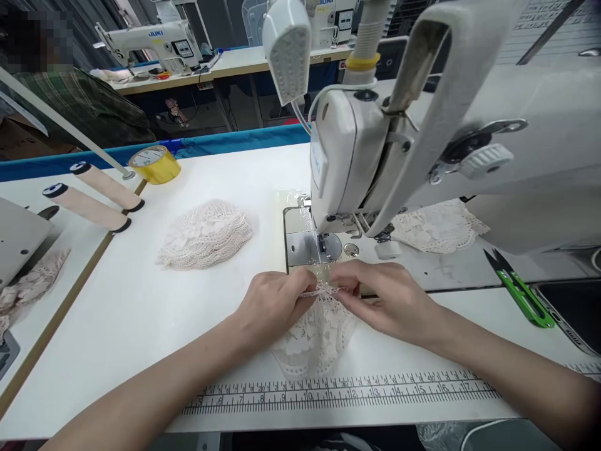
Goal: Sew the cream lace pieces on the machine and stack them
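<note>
Both hands pinch the upper edge of a cream lace piece (317, 341) just in front of the sewing machine (347, 150). My left hand (277, 300) is closed on its left end, thumb and fingers together. On the other side, my right hand (382, 297) grips the edge between thumb and fingers. The rest of the lace hangs flat toward the table's front edge, partly over the printed ruler (338, 394). Behind the fingers lie the metal needle plate (303, 248) and the presser foot area, which my hands partly hide.
A stack of lace pieces (206, 235) lies left of the machine, and more lace (439, 225) rests under its arm. Green thread snips (521, 291) are at the right, near a phone-like dark object (573, 307). Thread cones (87, 207) and yellow tape (154, 166) stand at the left; a person (79, 106) sits beyond.
</note>
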`<state>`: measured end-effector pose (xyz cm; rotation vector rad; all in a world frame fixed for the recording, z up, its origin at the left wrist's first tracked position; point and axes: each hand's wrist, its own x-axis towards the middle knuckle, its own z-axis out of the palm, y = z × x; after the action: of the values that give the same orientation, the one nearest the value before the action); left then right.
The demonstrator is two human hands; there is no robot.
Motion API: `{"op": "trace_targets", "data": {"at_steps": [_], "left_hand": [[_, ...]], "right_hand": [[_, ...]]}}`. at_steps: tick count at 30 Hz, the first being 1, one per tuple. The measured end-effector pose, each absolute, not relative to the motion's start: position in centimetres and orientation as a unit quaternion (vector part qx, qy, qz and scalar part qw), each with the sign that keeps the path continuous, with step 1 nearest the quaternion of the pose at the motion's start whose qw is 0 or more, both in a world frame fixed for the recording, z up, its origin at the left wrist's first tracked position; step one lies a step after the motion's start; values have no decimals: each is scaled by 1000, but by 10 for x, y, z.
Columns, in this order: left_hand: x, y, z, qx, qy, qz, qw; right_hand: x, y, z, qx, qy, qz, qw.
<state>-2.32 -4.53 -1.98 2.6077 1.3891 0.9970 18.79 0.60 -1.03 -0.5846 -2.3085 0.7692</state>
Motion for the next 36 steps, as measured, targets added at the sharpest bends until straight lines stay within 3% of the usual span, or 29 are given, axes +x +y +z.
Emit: {"op": "trace_targets", "data": {"at_steps": [9,36], "left_hand": [[-22,-46,-20,853,414,316,30],[-23,-48,-21,856,392,338,13]], "right_hand": [[188,4,-8,-176,-909,198,320],[188,1,-6,-158,-920,180,311]]}}
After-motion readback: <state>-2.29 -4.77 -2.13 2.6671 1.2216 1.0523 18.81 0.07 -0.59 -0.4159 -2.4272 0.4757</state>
